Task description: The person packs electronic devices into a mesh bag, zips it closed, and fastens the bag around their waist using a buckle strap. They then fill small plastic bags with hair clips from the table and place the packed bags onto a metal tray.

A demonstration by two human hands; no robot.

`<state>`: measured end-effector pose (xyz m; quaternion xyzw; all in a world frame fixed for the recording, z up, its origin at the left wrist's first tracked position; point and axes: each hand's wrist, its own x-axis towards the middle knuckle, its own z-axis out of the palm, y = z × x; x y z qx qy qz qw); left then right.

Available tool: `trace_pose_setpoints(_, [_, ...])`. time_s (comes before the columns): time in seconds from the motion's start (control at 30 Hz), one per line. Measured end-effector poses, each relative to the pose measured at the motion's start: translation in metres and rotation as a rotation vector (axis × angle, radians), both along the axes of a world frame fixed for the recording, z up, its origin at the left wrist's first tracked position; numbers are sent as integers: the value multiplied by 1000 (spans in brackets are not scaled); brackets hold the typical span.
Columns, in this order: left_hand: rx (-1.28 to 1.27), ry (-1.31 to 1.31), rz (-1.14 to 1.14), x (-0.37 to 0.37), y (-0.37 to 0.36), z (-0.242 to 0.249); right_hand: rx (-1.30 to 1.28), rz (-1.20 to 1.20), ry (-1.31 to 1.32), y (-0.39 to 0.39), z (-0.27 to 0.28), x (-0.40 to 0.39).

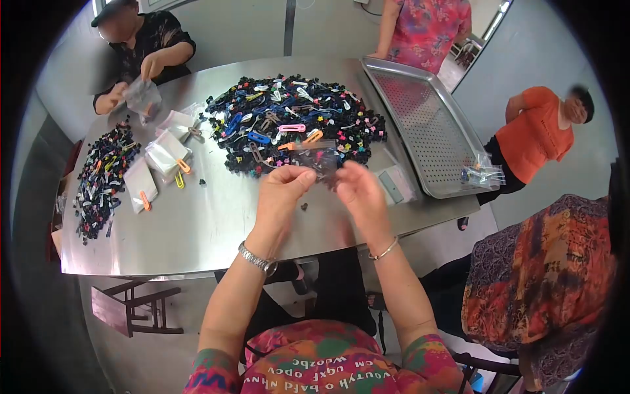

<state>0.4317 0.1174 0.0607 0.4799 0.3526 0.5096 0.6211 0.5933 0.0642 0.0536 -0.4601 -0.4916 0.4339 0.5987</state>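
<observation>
A small clear plastic bag (pixel 317 159) with a few small dark and coloured pieces showing in it is held up over the near edge of a big heap of hair clips (pixel 289 105). Thumb and fingers of my left hand (pixel 283 192) pinch its lower left side. At the bag's right edge, my right hand (pixel 361 197) is curled, with fingertips against the plastic, slightly blurred. Among the clips just beyond the bag are a pink snap clip (pixel 292 128), a blue one (pixel 258 137) and an orange one (pixel 313 136).
Stacks of empty bags (pixel 167 154) with orange clips lie left, by a smaller clip pile (pixel 105 177). A perforated metal tray (pixel 426 118) holds filled bags (pixel 483 175) at right. A flat grey-green item (pixel 390 186) lies near my right hand. Across the table a person (pixel 157 46) handles another bag.
</observation>
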Motion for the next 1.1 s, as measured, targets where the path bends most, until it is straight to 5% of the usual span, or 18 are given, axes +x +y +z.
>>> trace_pose_setpoints(0.1, [78,95,-9,-2,-5,3,285,-261,-619,-6,42,7])
trace_pose_setpoints(0.2, [151,319,-42,-3,-10,15,449,-143,-739,19,50,17])
trace_pose_setpoints(0.27, [432,503,-2,-5,-14,20,137,239,-363,25,54,20])
trace_pose_setpoints(0.33, [465,505,-24,-6,-10,14,46,301,-554,19,72,26])
trace_pose_setpoints(0.47, [434,512,-93,-9,-10,16,487,-39,-826,3,75,18])
trace_pose_setpoints(0.53, [507,308,106,-12,-11,13,616,-204,-904,2,81,18])
trace_pose_setpoints(0.67, [148,66,418,-8,-34,-2,776,-358,-1023,-7,82,8])
trace_pose_setpoints(0.77, [-401,-507,-164,-14,-40,3,865,-289,-1133,-11,83,-5])
trace_pose_setpoints(0.83, [-518,-856,-370,-8,-32,20,879,-237,-1189,-13,78,-17])
trace_pose_setpoints(0.9, [-451,-833,-319,-2,-19,15,905,-155,-1343,-15,72,-23])
trace_pose_setpoints(1.1, [-579,-748,-23,-1,-15,17,1031,-263,-1218,-9,32,-18])
